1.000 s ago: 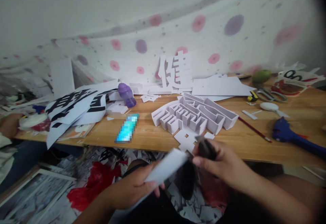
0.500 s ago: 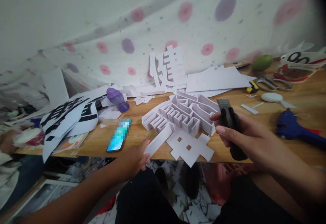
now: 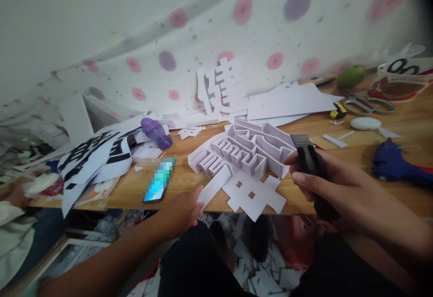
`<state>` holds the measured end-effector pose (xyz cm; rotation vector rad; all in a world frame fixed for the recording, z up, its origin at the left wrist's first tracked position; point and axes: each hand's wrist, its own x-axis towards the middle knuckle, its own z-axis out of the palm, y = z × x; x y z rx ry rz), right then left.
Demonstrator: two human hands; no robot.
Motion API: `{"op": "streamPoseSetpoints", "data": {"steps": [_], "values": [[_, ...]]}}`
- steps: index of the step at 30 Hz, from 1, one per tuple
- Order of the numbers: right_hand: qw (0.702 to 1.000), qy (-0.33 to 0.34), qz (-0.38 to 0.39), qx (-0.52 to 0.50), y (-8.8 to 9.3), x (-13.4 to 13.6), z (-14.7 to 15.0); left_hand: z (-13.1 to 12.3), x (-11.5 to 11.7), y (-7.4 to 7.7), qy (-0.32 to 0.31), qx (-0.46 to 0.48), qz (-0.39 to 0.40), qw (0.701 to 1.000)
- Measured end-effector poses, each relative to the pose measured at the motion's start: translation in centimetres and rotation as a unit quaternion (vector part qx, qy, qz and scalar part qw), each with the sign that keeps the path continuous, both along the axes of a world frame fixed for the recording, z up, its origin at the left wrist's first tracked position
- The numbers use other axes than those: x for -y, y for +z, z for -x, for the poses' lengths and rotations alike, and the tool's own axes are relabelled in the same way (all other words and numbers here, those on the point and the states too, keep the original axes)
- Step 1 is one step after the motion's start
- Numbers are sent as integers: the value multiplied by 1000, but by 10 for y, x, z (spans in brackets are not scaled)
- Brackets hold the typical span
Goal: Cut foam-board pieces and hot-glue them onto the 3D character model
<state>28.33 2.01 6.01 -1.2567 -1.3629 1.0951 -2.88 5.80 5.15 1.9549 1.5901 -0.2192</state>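
My left hand pinches the near end of a white foam-board strip, whose far end meets a hollow white character. That character lies on the table with its thin upright walls facing up. Part of its flat face, with small square holes, reaches toward the front edge. Held in my right hand is a black utility knife with a broad metal blade pointing up and away, just right of the character's walls.
A phone and a purple bottle are to the left. Behind, a white character stands against the wall sheet. On the right are a blue glue gun, scissors and a yellow knife. Another person's hand is far left.
My right hand and the utility knife have shifted slightly to the right and down. My left hand keeps its pinch on the strip. The camera view has moved slightly.
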Motion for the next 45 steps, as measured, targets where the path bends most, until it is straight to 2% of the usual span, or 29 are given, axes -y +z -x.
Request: {"op": "streamPoseSetpoints", "data": {"steps": [10,20,28,36,41,45], "values": [[1000,-5,2,-5,3,5,2,-10,2,7,3,4,7,1000],[1000,8,8,1,-2,4,1,-3,-3,4,-21,-2,16,1000],[999,33,-6,15,-4,2,2,1,-9,5,-20,21,29,999],[998,25,-35,50,-13,0,0,0,-14,10,-14,11,28,999],[998,23,0,65,-16,1,0,1,-14,6,-14,17,27,999],[997,36,-13,70,-15,0,0,2,-13,6,-3,41,29,999]]}}
